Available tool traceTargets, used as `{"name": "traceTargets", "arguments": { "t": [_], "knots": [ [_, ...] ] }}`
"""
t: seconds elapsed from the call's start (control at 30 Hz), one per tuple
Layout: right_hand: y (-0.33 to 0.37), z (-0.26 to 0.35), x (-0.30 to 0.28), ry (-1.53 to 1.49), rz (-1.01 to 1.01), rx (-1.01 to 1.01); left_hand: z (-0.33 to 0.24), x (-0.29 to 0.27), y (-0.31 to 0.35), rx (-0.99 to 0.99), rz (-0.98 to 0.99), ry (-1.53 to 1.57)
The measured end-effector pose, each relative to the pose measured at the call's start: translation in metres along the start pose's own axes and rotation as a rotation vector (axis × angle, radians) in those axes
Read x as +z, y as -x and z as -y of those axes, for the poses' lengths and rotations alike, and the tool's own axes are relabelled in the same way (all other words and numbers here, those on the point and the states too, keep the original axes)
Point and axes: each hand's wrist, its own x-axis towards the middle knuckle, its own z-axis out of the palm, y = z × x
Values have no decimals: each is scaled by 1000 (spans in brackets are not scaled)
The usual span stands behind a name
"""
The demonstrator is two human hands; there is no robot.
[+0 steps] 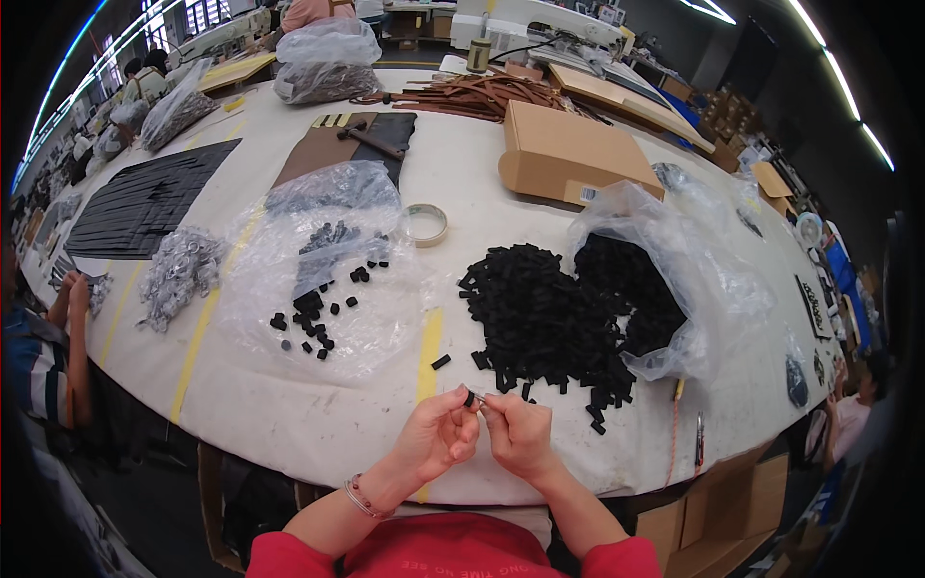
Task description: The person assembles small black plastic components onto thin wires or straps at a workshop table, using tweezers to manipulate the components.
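My left hand [438, 433] pinches a small black piece [469, 398] between thumb and fingertips, over the front of the table. Close against it, my right hand [518, 435] is closed on a small shiny piece [481, 405], too small to name, that meets the black one. Just beyond my hands lies a big heap of short black pieces [540, 313], spilling from a clear plastic bag [718, 299]. One loose black piece [441, 362] rests left of the heap. Farther left, a flattened plastic bag [255, 308] bears several black cubes [308, 303].
A tape roll [426, 225] and a cardboard box [578, 154] sit beyond the heaps. A hammer [371, 140] lies on dark sheets. At left are a silvery heap [180, 275] and black strips [154, 197]. A pen-like tool [700, 441] lies at right. Other people work at both sides.
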Motion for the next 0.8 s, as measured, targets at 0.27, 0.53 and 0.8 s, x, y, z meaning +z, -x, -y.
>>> {"name": "traceTargets", "arguments": {
  "t": [0.27,0.53,0.8],
  "knots": [
    [-21,-1,-15,-229,122,468,-35,-17,3,305,-244,-14],
    [-63,-80,-69,738,74,500,-70,-23,0,451,-340,50],
    [-50,-74,-64,141,-45,657,-37,3,-13,335,-157,-557]
  ]
}}
